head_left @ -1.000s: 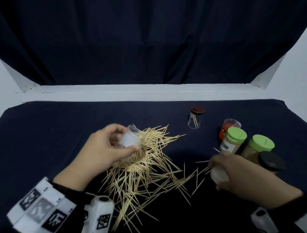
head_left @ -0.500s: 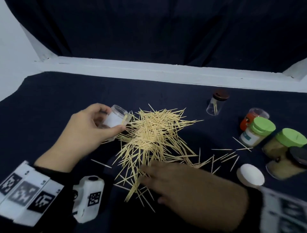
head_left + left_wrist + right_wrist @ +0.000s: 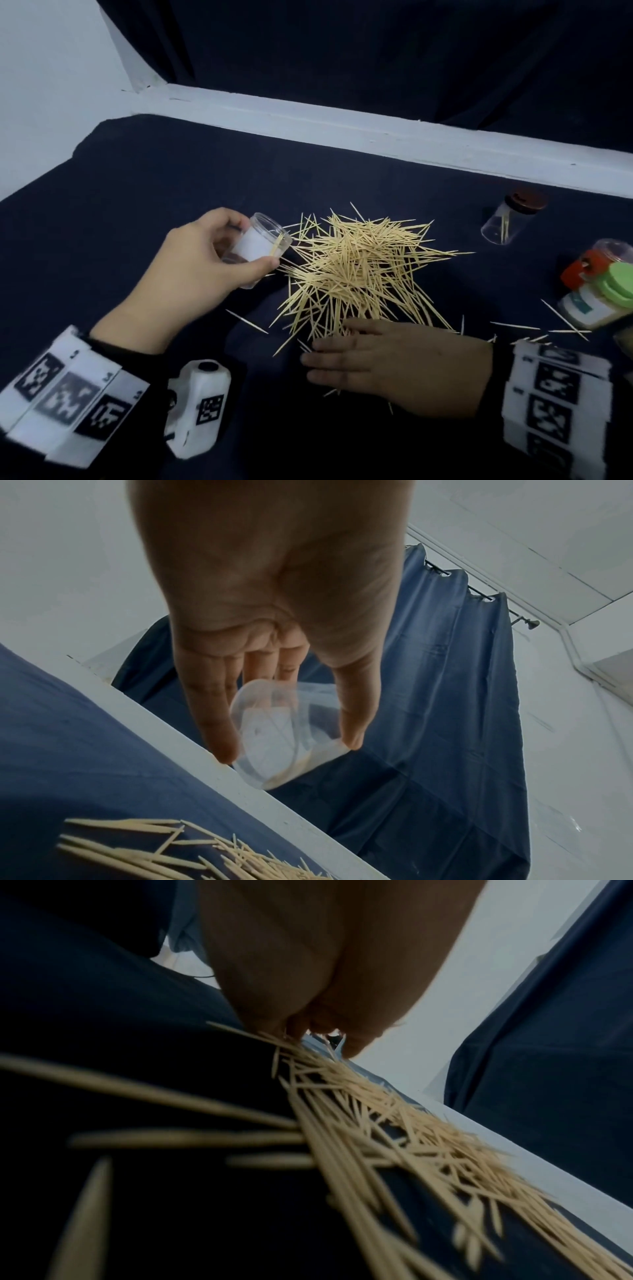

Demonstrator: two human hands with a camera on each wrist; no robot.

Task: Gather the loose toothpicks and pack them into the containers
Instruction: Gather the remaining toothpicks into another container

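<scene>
A big heap of loose toothpicks (image 3: 356, 263) lies mid-table on the dark cloth. My left hand (image 3: 251, 245) grips a clear plastic container (image 3: 270, 236) with a white label, tilted with its open mouth toward the heap's left edge; one toothpick shows at its rim. In the left wrist view the container (image 3: 284, 734) sits between thumb and fingers of the left hand (image 3: 287, 748), above toothpicks (image 3: 171, 853). My right hand (image 3: 329, 353) lies flat on the heap's near edge, fingers pointing left. In the right wrist view its fingers (image 3: 325, 1039) touch the toothpicks (image 3: 394, 1118).
A small clear jar with a brown lid (image 3: 507, 222) holding a few toothpicks stands at the back right. An orange-lidded jar (image 3: 582, 270) and a green-lidded jar (image 3: 603, 298) crowd the right edge, with stray toothpicks (image 3: 561, 318) beside them. A white ledge (image 3: 376, 137) bounds the table's far side.
My right hand let go of a white lid at the right and moved left onto the heap's near edge. The left hand kept the container at the heap's left side.
</scene>
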